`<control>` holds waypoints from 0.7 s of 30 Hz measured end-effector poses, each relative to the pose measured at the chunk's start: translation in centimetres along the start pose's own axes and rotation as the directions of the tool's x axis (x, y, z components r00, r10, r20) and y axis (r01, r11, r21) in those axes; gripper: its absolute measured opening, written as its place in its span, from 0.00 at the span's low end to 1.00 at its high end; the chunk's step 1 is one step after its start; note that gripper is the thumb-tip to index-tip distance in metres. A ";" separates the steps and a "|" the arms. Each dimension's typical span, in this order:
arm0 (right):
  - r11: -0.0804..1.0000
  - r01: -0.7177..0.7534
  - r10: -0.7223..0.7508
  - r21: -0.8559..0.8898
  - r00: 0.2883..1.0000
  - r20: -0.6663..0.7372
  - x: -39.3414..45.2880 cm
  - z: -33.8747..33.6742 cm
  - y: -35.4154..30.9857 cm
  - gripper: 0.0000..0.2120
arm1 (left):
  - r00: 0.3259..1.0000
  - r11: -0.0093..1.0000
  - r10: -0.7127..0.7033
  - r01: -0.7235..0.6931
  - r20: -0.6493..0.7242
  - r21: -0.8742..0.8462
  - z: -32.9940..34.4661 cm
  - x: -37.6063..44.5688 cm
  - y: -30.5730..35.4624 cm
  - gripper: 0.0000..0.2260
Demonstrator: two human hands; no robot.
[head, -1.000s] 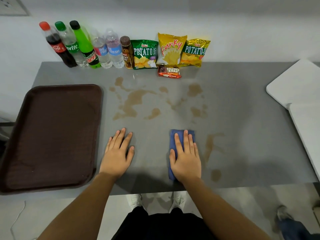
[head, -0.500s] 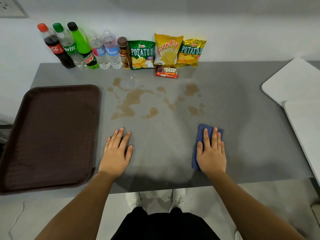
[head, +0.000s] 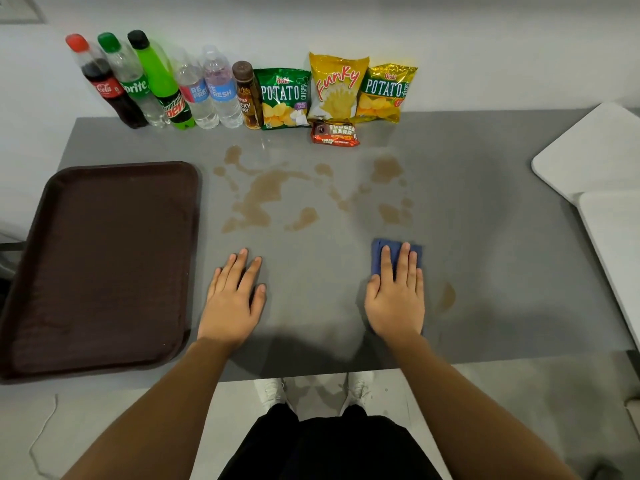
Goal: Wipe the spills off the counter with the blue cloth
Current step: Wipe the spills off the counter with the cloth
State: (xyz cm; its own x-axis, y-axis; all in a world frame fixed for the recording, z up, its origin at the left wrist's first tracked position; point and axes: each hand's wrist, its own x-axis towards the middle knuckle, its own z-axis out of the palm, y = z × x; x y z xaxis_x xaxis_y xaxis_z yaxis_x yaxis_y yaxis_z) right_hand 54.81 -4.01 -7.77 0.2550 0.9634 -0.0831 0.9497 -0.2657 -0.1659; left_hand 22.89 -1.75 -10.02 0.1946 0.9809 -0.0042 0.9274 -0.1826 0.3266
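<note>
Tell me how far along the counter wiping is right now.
Early on. The counter near its front edge looks mostly clean. The right hand presses the blue cloth flat; the left hand rests idle. The big brown spills and one small spot remain.

A grey counter (head: 467,216) is carrying a brown tray (head: 100,268) at nine o'clock and bottles (head: 162,84) and snack packets (head: 332,91) lining twelve o'clock. Brown spills (head: 266,195) are pooling at centre, one small patch (head: 446,296), perhaps smeared, at four o'clock. The blue cloth (head: 379,252) and both hands are lying toward six o'clock.
</note>
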 end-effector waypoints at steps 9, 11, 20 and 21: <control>0.999 -0.050 0.050 0.004 0.998 0.048 3.4 -1.8 7.3 0.29 | 1.000 1.000 -0.003 0.003 0.006 0.004 -0.2 0.1 0.1 0.26; 0.996 -0.082 0.081 0.019 0.996 0.036 2.3 -2.1 8.5 0.29 | 1.000 1.000 -0.007 0.007 0.008 0.003 -0.2 0.1 0.1 0.26; 0.985 -0.172 0.173 -0.026 0.983 0.053 -5.6 -0.8 4.5 0.30 | 1.000 0.999 -0.004 0.004 -0.011 0.034 0.3 0.2 -0.1 0.26; 0.986 -0.165 0.166 -0.022 0.985 0.047 -6.0 -0.5 3.3 0.30 | 1.000 0.999 -0.003 0.004 -0.012 0.039 0.4 0.2 -0.2 0.26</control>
State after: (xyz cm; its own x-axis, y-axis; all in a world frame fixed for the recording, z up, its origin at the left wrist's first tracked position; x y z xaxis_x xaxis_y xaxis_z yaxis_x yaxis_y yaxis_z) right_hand 56.52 -10.68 -7.37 0.4005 0.9029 -0.1559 0.8982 -0.4205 -0.1282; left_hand 22.87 -1.55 -10.41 0.1879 0.9822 0.0060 0.9397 -0.1816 0.2899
